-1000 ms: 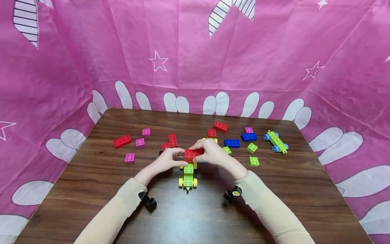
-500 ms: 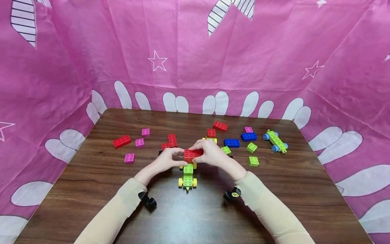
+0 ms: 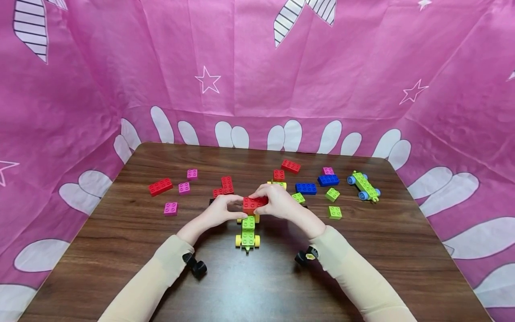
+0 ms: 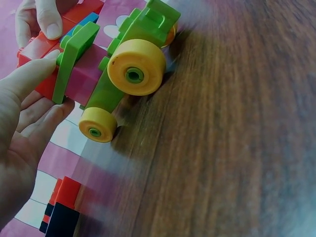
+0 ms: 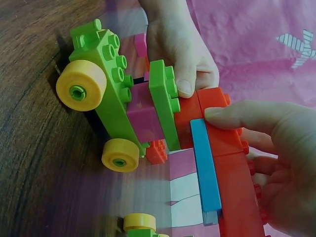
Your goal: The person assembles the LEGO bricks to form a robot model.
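The left hand (image 3: 215,212) is pinching the brick model (image 3: 248,222) near its upper green piece (image 4: 76,59), while the right hand (image 3: 278,202) is pinching the red bricks (image 5: 236,182) on top, its thumb lying beside a blue piece (image 5: 205,165). The model's yellow-wheeled green base (image 5: 112,94) is standing on the table (image 3: 249,290).

Pink star-printed cloth (image 3: 249,58) is hung behind and along both sides of the brown table (image 3: 402,250), its near part brushed by glare (image 3: 245,286)!
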Action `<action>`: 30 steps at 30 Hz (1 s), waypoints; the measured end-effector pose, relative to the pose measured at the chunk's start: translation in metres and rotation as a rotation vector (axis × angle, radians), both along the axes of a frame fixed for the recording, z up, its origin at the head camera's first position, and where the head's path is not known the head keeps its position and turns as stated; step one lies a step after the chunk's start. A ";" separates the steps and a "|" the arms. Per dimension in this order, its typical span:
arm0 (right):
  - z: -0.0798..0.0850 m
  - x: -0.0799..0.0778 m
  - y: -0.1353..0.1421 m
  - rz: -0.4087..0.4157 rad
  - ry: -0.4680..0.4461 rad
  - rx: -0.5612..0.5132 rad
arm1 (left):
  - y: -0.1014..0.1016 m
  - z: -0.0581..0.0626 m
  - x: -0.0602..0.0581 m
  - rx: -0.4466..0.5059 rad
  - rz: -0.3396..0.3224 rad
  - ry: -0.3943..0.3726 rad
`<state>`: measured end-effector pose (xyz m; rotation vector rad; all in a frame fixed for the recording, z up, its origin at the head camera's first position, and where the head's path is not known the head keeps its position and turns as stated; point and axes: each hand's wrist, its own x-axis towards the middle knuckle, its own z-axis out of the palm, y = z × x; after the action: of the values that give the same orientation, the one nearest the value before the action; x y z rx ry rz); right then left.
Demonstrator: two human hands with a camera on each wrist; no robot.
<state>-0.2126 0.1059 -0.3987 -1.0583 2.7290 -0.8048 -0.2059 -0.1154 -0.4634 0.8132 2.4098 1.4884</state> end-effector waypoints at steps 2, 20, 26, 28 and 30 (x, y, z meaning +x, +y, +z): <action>0.000 0.000 0.000 0.000 -0.009 0.001 | 0.000 0.000 0.000 0.001 -0.003 -0.001; 0.001 0.001 -0.001 -0.014 -0.011 0.003 | 0.000 0.001 -0.001 0.007 -0.010 0.015; 0.003 0.002 -0.002 -0.014 -0.016 -0.006 | 0.000 0.000 -0.001 0.003 -0.004 0.019; 0.003 0.002 -0.002 -0.013 -0.009 -0.006 | 0.000 0.000 -0.001 0.001 -0.005 0.021; 0.002 0.002 -0.002 -0.015 -0.001 -0.009 | 0.000 0.000 -0.001 0.001 -0.004 0.023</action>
<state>-0.2102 0.1035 -0.3966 -1.0397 2.7379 -0.8203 -0.2071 -0.1152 -0.4637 0.8391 2.4222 1.4868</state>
